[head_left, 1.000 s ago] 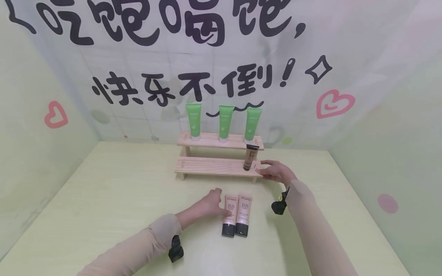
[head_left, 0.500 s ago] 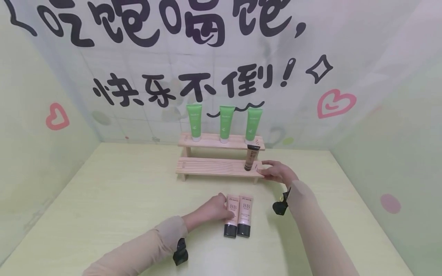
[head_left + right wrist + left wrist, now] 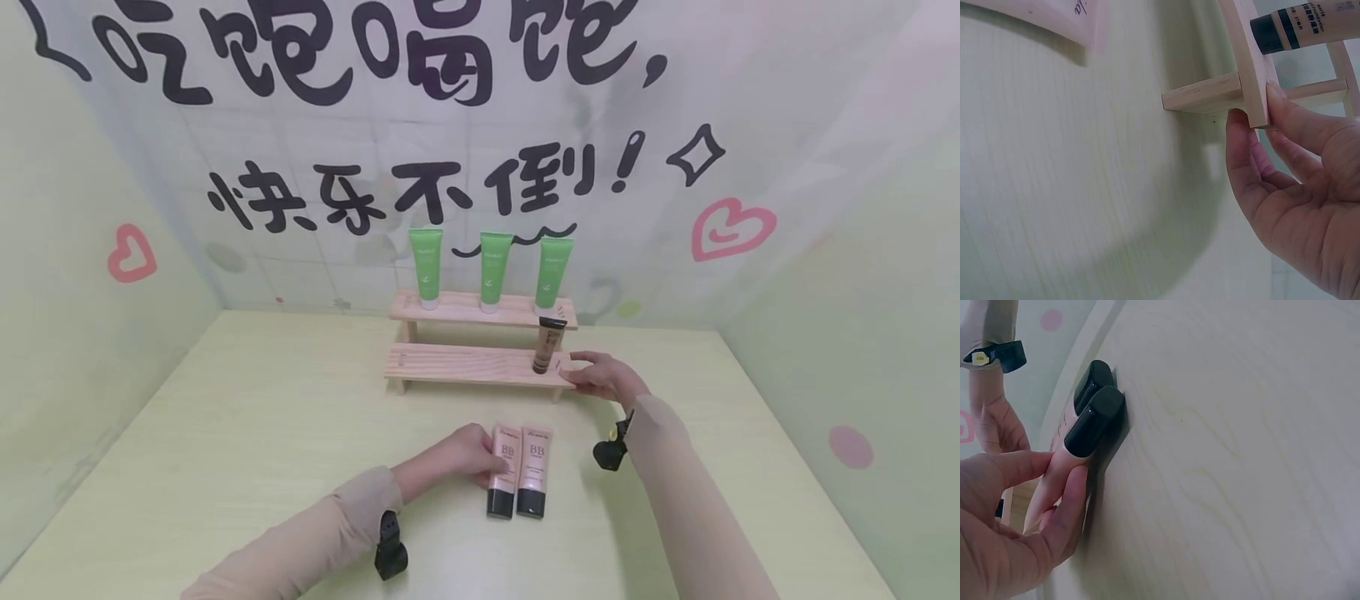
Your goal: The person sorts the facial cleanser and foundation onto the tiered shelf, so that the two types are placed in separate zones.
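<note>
Two pink BB cream tubes with black caps lie side by side in front of the rack. My left hand [image 3: 467, 452] pinches the left BB cream tube [image 3: 506, 454] between thumb and fingers; the left wrist view shows the grip just behind its black cap [image 3: 1094, 422]. Beside it lies the right BB cream tube [image 3: 535, 458], touched by no hand. My right hand [image 3: 606, 379] grips the right end of the lower shelf of a two-tier wooden rack [image 3: 457, 364], thumb on top and fingers under the board. Close to that thumb stands a brown foundation tube [image 3: 1310, 26] on its dark cap.
Three green tubes stand on the upper shelf: a left green tube [image 3: 427, 268], a middle green tube [image 3: 492, 271] and a right green tube [image 3: 552, 273]. A printed wall [image 3: 300, 125] rises behind the pale table [image 3: 262, 433].
My left hand has closed its fingers on the left BB cream tube, which now sits slightly apart from its neighbour. The right hand keeps its hold on the rack.
</note>
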`<state>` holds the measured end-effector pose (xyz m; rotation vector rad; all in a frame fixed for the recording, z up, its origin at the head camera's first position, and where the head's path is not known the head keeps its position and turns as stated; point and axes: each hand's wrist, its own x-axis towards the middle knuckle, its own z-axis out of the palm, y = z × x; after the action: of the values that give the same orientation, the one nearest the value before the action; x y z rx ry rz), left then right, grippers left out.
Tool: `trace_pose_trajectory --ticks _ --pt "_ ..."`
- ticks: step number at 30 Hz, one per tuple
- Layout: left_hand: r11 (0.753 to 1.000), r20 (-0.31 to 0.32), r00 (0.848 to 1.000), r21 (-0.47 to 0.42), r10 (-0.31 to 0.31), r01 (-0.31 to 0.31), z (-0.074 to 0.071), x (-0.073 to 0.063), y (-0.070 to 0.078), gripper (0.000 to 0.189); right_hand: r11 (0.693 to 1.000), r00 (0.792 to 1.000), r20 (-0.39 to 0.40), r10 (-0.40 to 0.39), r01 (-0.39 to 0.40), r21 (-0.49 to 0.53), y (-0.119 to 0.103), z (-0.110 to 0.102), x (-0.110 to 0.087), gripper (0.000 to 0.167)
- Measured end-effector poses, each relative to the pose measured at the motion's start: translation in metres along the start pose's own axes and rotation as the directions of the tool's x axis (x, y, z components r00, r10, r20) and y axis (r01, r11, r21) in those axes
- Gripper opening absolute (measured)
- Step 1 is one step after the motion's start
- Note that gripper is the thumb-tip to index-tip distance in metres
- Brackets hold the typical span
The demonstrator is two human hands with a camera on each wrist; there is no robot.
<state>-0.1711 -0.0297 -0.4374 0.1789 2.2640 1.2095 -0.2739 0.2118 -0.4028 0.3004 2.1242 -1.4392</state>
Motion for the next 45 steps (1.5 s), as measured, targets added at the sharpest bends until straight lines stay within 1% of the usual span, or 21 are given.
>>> trace_pose_trajectory --ticks 4,7,10,13,25,29,32,37,42,45 --pt "0.995 0.005 1.000 -0.093 0.017 -0.017 -0.011 0.002 -0.003 0.020 1.000 1.000 -0.001 0.000 0.000 0.017 0.002 0.001 0.001 0.068" --pt "0.991 -0.008 0.999 -0.124 0.051 -0.052 -0.024 0.004 0.000 0.026 1.000 1.000 -0.002 0.000 0.000 0.023 0.003 0.001 0.003 0.067" --pt "0.988 -0.039 0.997 -0.131 0.074 -0.078 -0.035 0.005 0.007 0.029 1.000 1.000 -0.005 0.001 -0.001 0.026 0.003 0.000 0.003 0.066" --pt "0.985 -0.062 0.994 -0.141 0.093 -0.101 -0.043 0.007 0.013 0.031 1.000 1.000 -0.003 -0.002 0.002 0.030 0.003 0.000 0.002 0.067" --pt "0.979 -0.123 0.987 -0.163 0.107 -0.126 -0.060 0.010 0.027 0.033 0.999 1.000 0.009 -0.010 0.009 0.043 0.003 -0.003 0.002 0.067" --pt "0.977 -0.158 0.980 -0.159 0.120 -0.146 -0.067 0.013 0.033 0.034 0.999 1.000 0.010 -0.011 0.010 0.050 0.004 -0.002 0.002 0.067" --pt "0.978 -0.200 0.969 -0.115 0.147 -0.173 -0.072 0.017 0.036 0.037 0.999 1.000 0.006 -0.006 0.006 0.049 0.004 -0.002 0.001 0.067" --pt "0.973 -0.268 0.941 -0.046 0.206 -0.226 -0.082 0.027 0.038 0.044 0.999 1.000 0.002 -0.002 0.001 0.047 0.004 -0.001 0.001 0.067" --pt "0.966 -0.303 0.923 -0.026 0.239 -0.258 -0.090 0.035 0.042 0.046 0.998 1.000 -0.003 -0.002 0.002 0.057 0.002 -0.001 0.000 0.067" --pt "0.963 -0.323 0.914 -0.034 0.244 -0.269 -0.093 0.040 0.044 0.045 0.998 1.000 0.004 -0.009 0.009 0.062 0.002 0.000 -0.001 0.067"
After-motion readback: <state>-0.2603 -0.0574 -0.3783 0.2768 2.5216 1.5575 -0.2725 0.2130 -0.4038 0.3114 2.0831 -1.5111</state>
